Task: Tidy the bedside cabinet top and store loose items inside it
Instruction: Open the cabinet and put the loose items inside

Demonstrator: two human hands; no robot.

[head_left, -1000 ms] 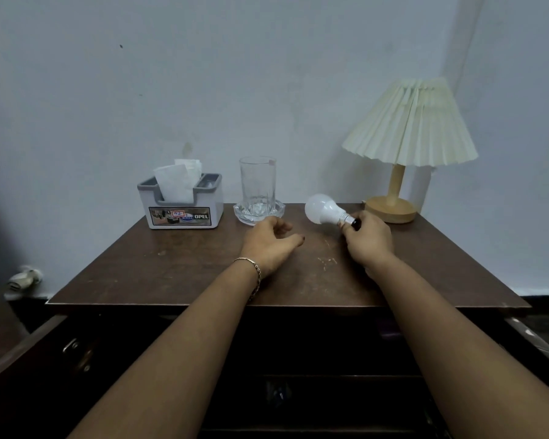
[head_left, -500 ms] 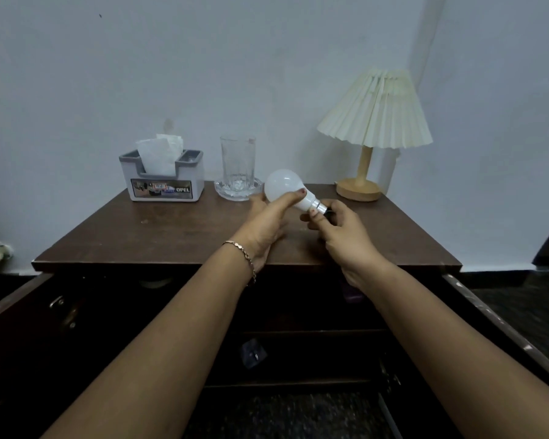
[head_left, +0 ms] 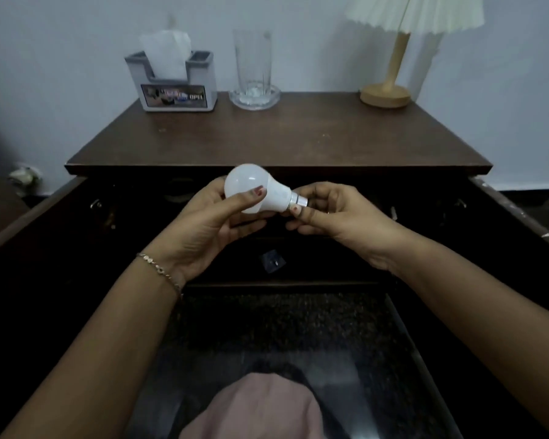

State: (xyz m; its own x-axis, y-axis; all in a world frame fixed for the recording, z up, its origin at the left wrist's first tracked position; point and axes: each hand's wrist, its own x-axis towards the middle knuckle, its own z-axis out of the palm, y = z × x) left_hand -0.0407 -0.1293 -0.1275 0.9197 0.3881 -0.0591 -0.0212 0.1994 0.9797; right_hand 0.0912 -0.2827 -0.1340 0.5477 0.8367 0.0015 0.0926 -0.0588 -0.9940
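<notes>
Cabinet doors stand open on both sides; the left door (head_left: 38,223) swings out toward 8 o'clock. On the cabinet top (head_left: 282,137), at 11 o'clock along the back edge, sits a grey tissue holder (head_left: 175,87) with a white tissue sticking up from its slot. Below it, in front of the cabinet, the left hand (head_left: 210,223) is raised palm up, a thin bracelet (head_left: 159,269) on the wrist. It grasps the dome of a white light bulb (head_left: 254,188), thumb laid across the front and fingers curled behind and beneath. At 12 o'clock on the top, just right of the holder, a tall clear glass (head_left: 253,58) stands upright in a shallow glass dish (head_left: 255,99). The bulb lies tilted in the air, dome toward 10 o'clock and metal cap (head_left: 298,201) toward 4 o'clock, just below the top's front edge and clear of the wood, before the dark open interior. A small clear packet (head_left: 273,263) lies on a shelf inside, under the bulb. The right hand (head_left: 336,213) pinches the cap between thumb and fingertips. At 1 o'clock on the top stands a lamp (head_left: 385,93) with a wooden base and pleated cream shade, cut off by the frame. The right door (head_left: 517,213) angles out toward 4 o'clock.
</notes>
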